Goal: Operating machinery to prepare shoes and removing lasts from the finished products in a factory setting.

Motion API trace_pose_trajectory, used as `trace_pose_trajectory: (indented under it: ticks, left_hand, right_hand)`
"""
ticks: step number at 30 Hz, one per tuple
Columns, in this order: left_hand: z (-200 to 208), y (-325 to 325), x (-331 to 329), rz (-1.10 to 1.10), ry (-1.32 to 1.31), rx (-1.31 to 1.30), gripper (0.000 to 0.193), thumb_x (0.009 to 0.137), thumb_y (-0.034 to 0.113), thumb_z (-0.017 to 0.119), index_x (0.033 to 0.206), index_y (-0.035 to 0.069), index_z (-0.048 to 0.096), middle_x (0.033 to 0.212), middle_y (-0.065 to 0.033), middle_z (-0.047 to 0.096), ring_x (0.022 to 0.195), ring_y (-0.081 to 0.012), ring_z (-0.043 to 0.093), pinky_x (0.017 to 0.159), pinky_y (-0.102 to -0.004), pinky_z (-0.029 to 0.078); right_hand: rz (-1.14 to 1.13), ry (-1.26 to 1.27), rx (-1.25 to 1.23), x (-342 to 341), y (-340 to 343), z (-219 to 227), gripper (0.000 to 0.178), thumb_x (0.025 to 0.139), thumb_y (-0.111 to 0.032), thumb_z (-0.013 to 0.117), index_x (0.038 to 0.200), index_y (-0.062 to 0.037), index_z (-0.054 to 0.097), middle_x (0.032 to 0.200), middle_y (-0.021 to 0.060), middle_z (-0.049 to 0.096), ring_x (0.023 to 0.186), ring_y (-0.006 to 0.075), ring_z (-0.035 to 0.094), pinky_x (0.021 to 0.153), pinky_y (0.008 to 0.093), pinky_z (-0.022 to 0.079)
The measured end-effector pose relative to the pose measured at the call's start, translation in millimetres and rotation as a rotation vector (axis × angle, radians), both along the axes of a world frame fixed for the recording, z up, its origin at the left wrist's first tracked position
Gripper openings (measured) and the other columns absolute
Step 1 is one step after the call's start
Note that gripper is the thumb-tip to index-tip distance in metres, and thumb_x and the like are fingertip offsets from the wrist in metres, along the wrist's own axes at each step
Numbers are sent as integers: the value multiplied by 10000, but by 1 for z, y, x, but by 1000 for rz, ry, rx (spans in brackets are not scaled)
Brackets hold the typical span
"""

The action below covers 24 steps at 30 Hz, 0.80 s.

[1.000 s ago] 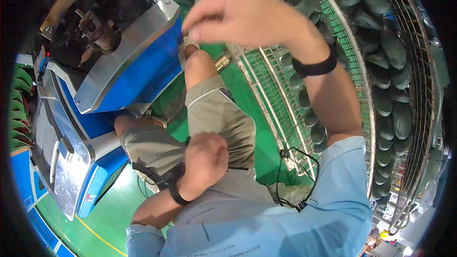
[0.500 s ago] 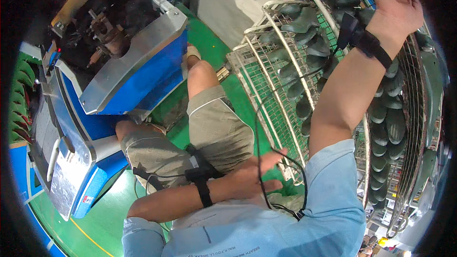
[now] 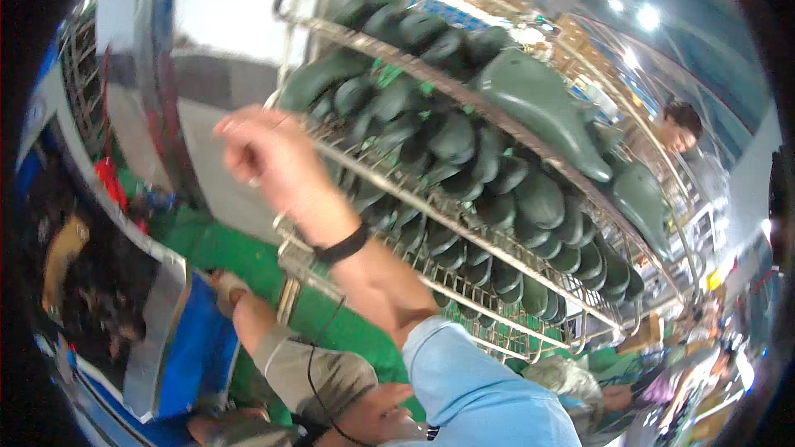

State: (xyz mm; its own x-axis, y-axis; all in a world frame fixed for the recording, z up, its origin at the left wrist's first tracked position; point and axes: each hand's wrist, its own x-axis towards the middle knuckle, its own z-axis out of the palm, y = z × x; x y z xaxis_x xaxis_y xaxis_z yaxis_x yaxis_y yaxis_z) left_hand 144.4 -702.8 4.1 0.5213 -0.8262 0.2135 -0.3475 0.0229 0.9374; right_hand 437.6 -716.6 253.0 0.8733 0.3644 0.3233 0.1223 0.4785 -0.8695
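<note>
A: Start at the left. What's there?

B: Blue-and-steel machine (image 3: 178, 339) low at the left edge, dark parts inside it, blurred. Green floor (image 3: 224, 248) beside it.

A: Hands?

B: Left hand (image 3: 383, 414) is at the bottom, resting on the person's lap beside a thin black cable (image 3: 319, 364). Fingers lie loosely spread, nothing gripped that I can see.

A: And the other?

B: Right hand (image 3: 265, 157) is raised, upper left of centre, black band on its wrist (image 3: 341, 246). Fingers curled in, thumb side up. Motion blur, so I cannot tell if it pinches anything. It sits in front of the left end of the wire rack (image 3: 464, 223), close to the rack's edge; touching or not, cannot tell.

A: What's on the rack?

B: Rows of dark green shoe lasts (image 3: 497, 174), packed on tilted wire shelves, running from centre to the right. One bigger last (image 3: 538, 108) lies on the upper shelf. The nearest ones are just right of the raised hand.

A: Far right?

B: Another person (image 3: 679, 128) behind the rack, upper right. More figures low right, too blurred.
</note>
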Motion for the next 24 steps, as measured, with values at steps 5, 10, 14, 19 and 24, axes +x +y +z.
trace_pose_trajectory:
  ticks: [5,10,14,19,24]
  left_hand:
    - [-9,-17,-26,-360,142,153,369,969,270,678,1261,49,630,1062,-118,664,952,-256,654,871,-364,517]
    - [-17,9,-23,-265,224,222,373,977,312,681,1259,71,647,1102,-103,680,1005,-252,665,914,-363,517]
    - [27,35,-32,-119,451,4,336,1025,205,605,1304,18,619,1083,-130,705,1010,-242,680,896,-354,526]
    - [70,52,-36,-194,454,-325,313,1035,130,577,1321,12,628,1240,-137,702,1142,-233,666,981,-349,510]
    - [56,61,-50,-301,756,-555,464,1075,248,515,1471,7,493,1453,-150,554,1372,-262,482,1145,-364,345]
  right_hand:
    - [68,30,-43,-17,32,-22,186,921,-208,650,920,-32,711,659,55,642,540,108,576,495,251,444]
    - [206,-140,-332,-60,60,-69,193,928,-159,635,831,-3,694,666,76,681,531,123,613,508,293,486]
    - [122,-275,-445,-46,50,-96,127,929,-155,682,887,-46,732,747,25,723,638,92,656,586,298,540]
    - [122,-112,-393,-24,42,-78,184,939,-162,684,1001,-3,751,803,71,734,658,119,663,600,262,531]
    - [193,-58,-377,-32,27,-95,209,960,-173,668,1055,-6,752,832,58,730,721,114,653,647,239,493]
